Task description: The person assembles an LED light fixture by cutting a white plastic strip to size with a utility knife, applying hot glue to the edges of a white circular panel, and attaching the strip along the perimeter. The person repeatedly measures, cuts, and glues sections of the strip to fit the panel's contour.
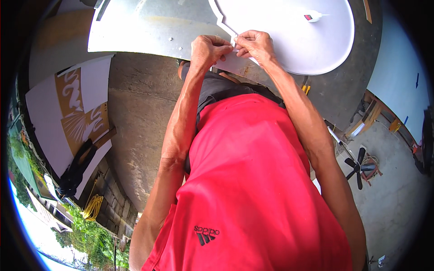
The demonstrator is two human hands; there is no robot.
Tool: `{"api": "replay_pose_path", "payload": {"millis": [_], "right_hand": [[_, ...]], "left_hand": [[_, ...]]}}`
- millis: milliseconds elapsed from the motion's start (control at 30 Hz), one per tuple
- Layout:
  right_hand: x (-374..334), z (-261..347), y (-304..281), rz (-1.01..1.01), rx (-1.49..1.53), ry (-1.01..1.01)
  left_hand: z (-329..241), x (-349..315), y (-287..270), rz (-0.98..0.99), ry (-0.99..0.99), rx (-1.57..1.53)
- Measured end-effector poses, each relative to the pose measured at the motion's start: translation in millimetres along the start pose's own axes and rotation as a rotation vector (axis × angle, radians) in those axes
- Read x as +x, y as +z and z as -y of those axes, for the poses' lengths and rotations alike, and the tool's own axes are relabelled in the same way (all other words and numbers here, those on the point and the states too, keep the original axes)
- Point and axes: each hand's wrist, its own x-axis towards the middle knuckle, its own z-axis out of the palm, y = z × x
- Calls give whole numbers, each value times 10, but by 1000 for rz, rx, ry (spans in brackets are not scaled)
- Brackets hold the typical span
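Observation:
A large white panel (pixel 289 40) with a rounded outline and a thin raised white edging strip (pixel 220 20) lies at the top of the view. At a kink in this edge, both hands meet. My left hand (pixel 209 50) pinches the strip from the left, thumb and forefinger together. Close against it, my right hand (pixel 256 46) pinches the same strip, its other fingers curled. The fingers hide the exact spot they grip. On the panel, right of my hands, lies a small white squeeze bottle (pixel 315 16) with a narrow nozzle and dark-red label.
A pale sheet (pixel 144 29) left of the panel carries two tiny white bits (pixel 180 48). Yellow-handled tools (pixel 306 86) sit below the panel's edge. A black-bladed fan (pixel 358 167) stands at right. Cut-out boards (pixel 74 101) and a coiled yellow cord (pixel 93 207) are at left.

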Motion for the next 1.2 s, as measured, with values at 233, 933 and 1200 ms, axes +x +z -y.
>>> {"api": "replay_pose_path", "payload": {"millis": [233,933,1200], "right_hand": [[-35,-49,39,-51,16,-59],[-45,-41,89,-107,-57,-165],[-32,2,52,-57,-53,-87]], "left_hand": [[45,-36,55,-65,87,33],[120,27,94,-72,93,117],[23,-100,204,-221,273,212]]}}
